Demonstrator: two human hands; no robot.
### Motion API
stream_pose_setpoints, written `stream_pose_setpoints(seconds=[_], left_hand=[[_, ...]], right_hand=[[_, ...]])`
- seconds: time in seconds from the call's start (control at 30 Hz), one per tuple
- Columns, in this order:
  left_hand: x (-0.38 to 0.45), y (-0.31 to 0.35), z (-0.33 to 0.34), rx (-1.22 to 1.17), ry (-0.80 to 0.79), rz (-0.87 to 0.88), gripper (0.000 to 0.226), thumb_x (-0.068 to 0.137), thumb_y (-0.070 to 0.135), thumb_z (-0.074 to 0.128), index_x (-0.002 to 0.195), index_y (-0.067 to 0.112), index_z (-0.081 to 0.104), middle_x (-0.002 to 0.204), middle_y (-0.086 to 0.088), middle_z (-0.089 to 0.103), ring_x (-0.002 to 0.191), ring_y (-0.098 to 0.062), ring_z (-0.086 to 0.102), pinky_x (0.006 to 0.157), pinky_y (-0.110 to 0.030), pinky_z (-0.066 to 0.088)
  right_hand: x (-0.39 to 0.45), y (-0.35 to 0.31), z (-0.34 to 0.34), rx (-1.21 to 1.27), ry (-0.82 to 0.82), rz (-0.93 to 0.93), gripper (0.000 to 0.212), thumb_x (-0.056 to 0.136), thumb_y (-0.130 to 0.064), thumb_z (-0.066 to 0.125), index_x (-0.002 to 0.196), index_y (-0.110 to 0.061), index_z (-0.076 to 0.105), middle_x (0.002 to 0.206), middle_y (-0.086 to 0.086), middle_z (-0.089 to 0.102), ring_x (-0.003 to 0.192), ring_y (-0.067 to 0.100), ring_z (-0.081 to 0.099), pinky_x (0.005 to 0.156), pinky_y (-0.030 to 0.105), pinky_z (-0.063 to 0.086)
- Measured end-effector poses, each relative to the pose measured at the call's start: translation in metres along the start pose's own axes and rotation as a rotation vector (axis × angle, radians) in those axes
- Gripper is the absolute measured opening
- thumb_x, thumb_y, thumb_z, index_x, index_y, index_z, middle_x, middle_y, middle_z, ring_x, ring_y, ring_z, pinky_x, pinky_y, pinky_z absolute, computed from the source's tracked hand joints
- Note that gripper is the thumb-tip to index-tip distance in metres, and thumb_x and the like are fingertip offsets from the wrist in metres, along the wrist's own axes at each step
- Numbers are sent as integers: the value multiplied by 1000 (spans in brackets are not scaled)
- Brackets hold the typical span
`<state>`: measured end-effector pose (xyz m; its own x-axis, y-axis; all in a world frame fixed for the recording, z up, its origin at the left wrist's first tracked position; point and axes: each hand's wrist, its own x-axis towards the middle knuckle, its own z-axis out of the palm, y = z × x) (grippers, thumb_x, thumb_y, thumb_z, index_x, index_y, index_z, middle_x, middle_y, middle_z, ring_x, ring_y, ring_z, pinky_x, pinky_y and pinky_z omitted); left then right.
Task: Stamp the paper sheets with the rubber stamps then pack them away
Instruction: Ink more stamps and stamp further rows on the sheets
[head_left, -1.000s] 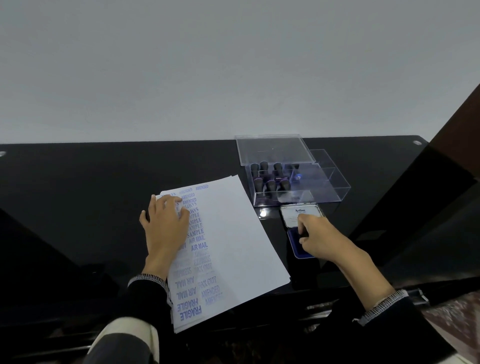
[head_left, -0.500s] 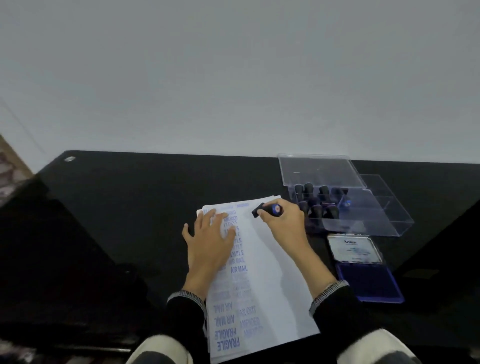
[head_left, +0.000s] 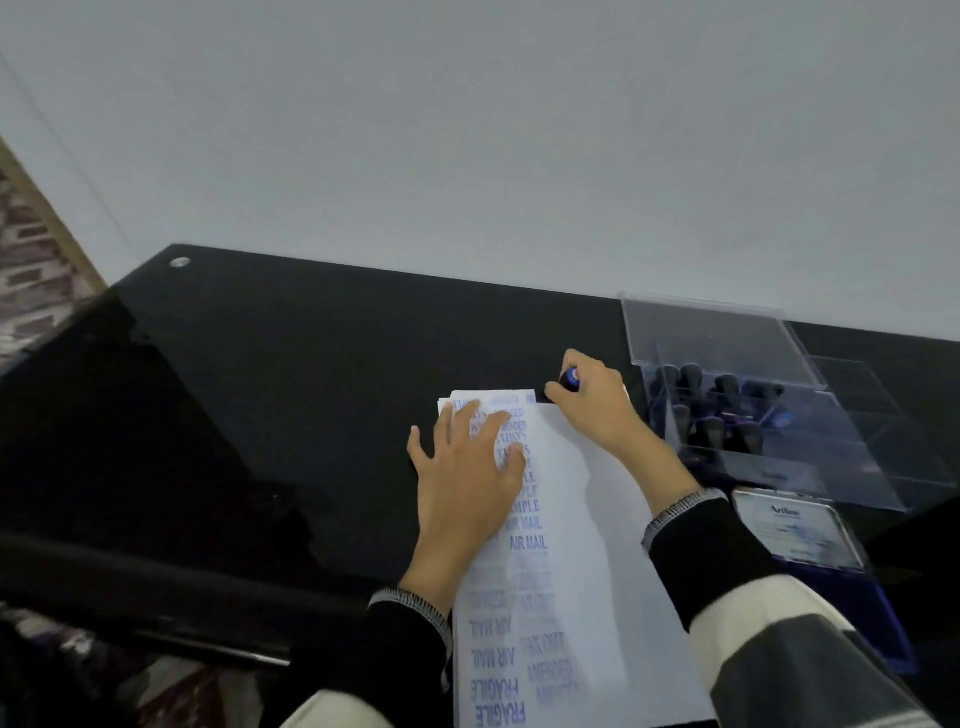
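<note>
Head view: left hand (head_left: 467, 467) flat, fingers spread, on paper sheets (head_left: 582, 571); right hand (head_left: 597, 405) pinches rubber stamp (head_left: 563, 384) at top edge. Approx. half stamped; packing not begun.

paper sheets (head_left: 587, 545): on the worktop (head_left: 311, 389), near its front edge
left hand (head_left: 467, 467): flat on the sheets' left part
right hand (head_left: 597, 410): at the sheets' far right corner, holding a rubber stamp (head_left: 563, 385)
stamp box (head_left: 769, 415): right of the sheets, stamps inside
ink pad (head_left: 831, 571): in front of the box
</note>
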<state>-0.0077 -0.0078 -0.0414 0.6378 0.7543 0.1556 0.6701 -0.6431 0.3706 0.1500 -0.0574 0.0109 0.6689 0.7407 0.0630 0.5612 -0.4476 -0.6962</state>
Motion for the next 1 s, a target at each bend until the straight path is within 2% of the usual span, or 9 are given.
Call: stream_pose_setpoints(seconds=[0.07,0.23,0.33,0.4,0.6,0.8,1.0], left_hand=[[-1,0,1,-4,9,6,48,96,52,31,142,39,34,156,7,23,146,-16,10,115,-54,1],[-1,-1,2,8,27,24,49,95,53,28,140,38,38,153,6,28,145,-18,15,114,-56,5],[-1,-1,1,14,31,30,56,90,55,21,139,37,40,152,5,30,144,-19,18,114,-56,6],[-1,-2,2,22,32,30,53,93,54,23,140,36,39,153,4,30,145,-19,17,114,-56,6],[-2,-1,0,13,26,31,53,93,54,26,140,36,39,153,3,30,145,-20,17,114,-56,5],[-2,-1,0,-5,25,24,47,97,52,34,141,35,39,154,3,29,145,-20,16,115,-55,3],[-2,-1,-1,-2,10,19,49,97,53,32,142,36,37,155,4,26,146,-19,14,115,-54,2]], right_hand=[[7,-2,-3,-14,-52,9,25,87,-11,58,72,-9,39,68,8,44,64,21,39,53,27,32],[14,-9,-5,-57,-134,5,34,88,-12,60,66,-13,34,67,6,42,56,16,36,49,21,31],[16,-10,-1,-130,-166,7,31,90,-15,60,67,-15,38,69,4,46,59,13,41,51,20,31],[16,-10,1,-151,-179,5,28,90,-16,60,70,-15,40,73,6,50,63,16,46,53,22,35],[16,-9,7,-214,-180,-1,30,89,-19,61,68,-20,39,77,6,54,67,19,51,59,28,42],[14,-11,11,-272,-170,-6,17,90,-20,61,83,-14,46,76,2,51,64,15,49,55,22,38],[11,-12,15,-289,-120,-1,20,91,-19,59,79,-13,44,68,-1,45,61,17,46,51,23,33]])
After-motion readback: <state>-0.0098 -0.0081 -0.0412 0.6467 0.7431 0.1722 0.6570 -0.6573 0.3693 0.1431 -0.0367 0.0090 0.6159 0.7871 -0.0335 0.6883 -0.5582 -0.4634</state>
